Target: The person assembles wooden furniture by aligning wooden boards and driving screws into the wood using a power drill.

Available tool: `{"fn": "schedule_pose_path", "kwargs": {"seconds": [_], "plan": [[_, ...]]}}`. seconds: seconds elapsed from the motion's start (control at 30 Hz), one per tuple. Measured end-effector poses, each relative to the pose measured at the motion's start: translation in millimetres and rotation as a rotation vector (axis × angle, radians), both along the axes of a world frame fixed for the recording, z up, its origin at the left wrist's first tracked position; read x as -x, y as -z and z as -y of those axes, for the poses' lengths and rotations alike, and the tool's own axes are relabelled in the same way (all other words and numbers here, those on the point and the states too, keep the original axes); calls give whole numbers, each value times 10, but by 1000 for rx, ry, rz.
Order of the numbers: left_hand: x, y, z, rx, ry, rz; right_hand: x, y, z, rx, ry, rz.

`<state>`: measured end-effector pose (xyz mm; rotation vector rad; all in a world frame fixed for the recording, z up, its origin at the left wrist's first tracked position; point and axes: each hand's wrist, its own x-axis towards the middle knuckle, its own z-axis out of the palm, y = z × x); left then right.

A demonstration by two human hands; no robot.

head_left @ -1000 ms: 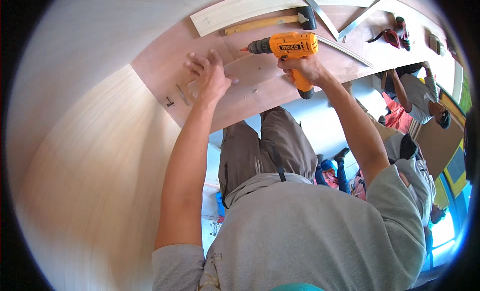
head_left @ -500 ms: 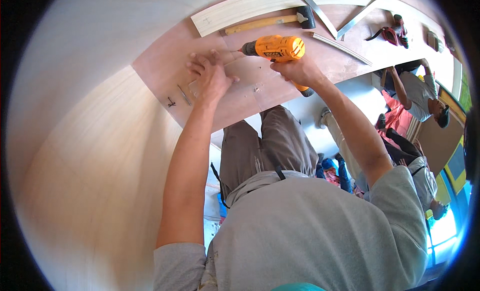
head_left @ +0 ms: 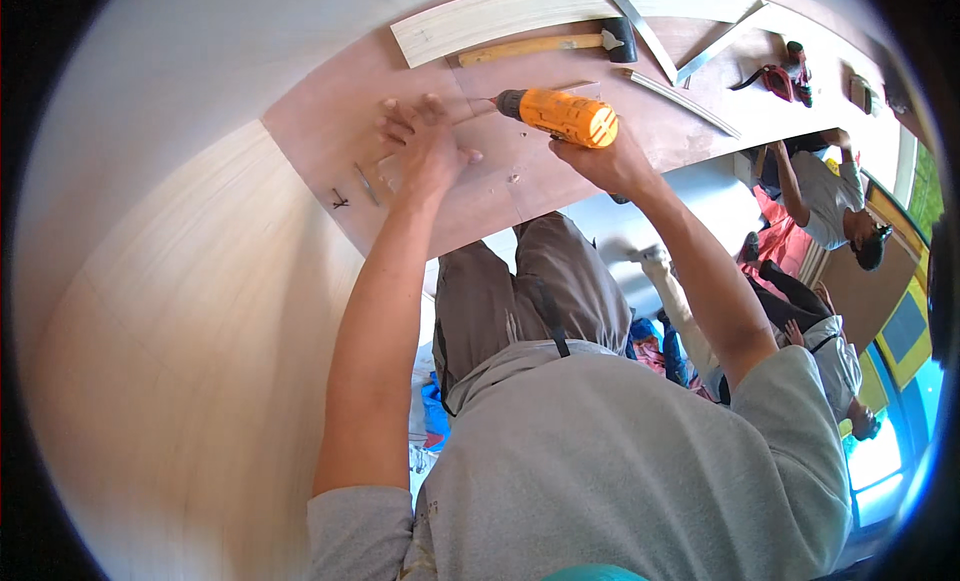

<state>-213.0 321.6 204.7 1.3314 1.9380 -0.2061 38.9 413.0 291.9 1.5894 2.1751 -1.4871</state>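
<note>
My right hand is wrapped round the grip of an orange cordless drill, which points left. The dark chuck and thin bit end just right of my left fingertips; whether the bit touches wood cannot be made out. My left hand lies with fingers spread on a thin wooden strip on the pinkish plywood surface. Nearer me, left of that hand, are a few small dark screws and a slim metal piece.
Along the far side lie a pale board, a black-headed mallet, metal straight pieces and narrow wooden strips. A red and black tool sits farther right. A large wooden panel stands left. Other people are at the right.
The drill has moved slightly right and its rear end has swung toward me, so its lower grip is mostly hidden now. My left hand has stayed nearly in place.
</note>
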Motion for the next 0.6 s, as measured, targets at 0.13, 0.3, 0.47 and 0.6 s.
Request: {"fn": "schedule_pose_path", "kwargs": {"seconds": [0.13,0.3,0.47,0.6], "plan": [[-27,-70,-43,48,6,-9,-79,3,8,99,69,-30],[-32,-78,-51,39,44,-19,-70,75,40,92,16,-12],[-45,-68,-44,52,25,-23,23,-36,33,32,30,3],[-47,-65,-65,71,19,-35,71,-58,24,32,-5,124]]}}
